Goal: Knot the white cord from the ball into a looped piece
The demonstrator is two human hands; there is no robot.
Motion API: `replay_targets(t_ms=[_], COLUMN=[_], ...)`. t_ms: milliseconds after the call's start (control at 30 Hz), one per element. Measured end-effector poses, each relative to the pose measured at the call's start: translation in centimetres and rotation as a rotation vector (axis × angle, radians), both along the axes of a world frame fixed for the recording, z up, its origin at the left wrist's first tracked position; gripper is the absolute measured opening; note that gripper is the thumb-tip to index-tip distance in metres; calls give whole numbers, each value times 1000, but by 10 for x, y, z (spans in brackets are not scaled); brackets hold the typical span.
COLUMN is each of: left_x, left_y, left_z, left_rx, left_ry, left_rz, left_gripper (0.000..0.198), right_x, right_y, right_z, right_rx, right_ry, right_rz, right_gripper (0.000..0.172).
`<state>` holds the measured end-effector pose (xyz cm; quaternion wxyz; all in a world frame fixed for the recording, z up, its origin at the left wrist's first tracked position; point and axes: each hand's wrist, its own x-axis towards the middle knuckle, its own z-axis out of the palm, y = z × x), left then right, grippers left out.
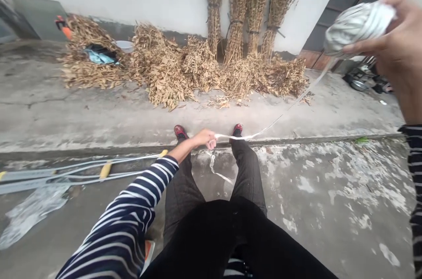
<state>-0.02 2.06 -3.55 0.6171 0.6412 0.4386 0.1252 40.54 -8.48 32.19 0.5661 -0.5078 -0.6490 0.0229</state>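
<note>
My right hand [391, 45] is raised at the upper right and holds a ball of white plastic twine [358, 28]. A flat strand of the twine [273, 122] runs down from the ball to my left hand [205, 138], which grips it above my knees. A short loose length [214, 170] hangs below that hand, in front of my dark trousers [247, 169]. Striped sleeves cover both forearms.
Piles of dried bean plants [165, 65] lie along a white wall, with tied bundles [252, 10] standing against it. A concrete step edge [296, 141] crosses below them. Metal poles with yellow parts [66, 173] and a clear plastic sheet [33, 216] lie at the left.
</note>
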Motion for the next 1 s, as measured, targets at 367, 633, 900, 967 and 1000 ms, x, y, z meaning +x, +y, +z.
replay_targets(t_ms=[367,633,900,967,1000], left_x=[32,108,104,98,95], left_y=[-28,-7,-36,-39,-41], left_z=[-9,119,115,110,108], left_rx=[299,352,290,266,236], left_ry=[72,-873,-818,-802,-794], left_rz=[106,94,169,161,147], left_gripper=[16,55,25,25,25], right_x=[-92,-114,-135,-138,-139], right_y=[1,29,31,31,32], right_z=[-57,-116,-131,-136,-138], right_rx=[-397,-450,-449,-459,-457], right_ry=[334,183,224,207,196], right_rz=[270,403,401,394,390], right_gripper=[80,79,87,88,89])
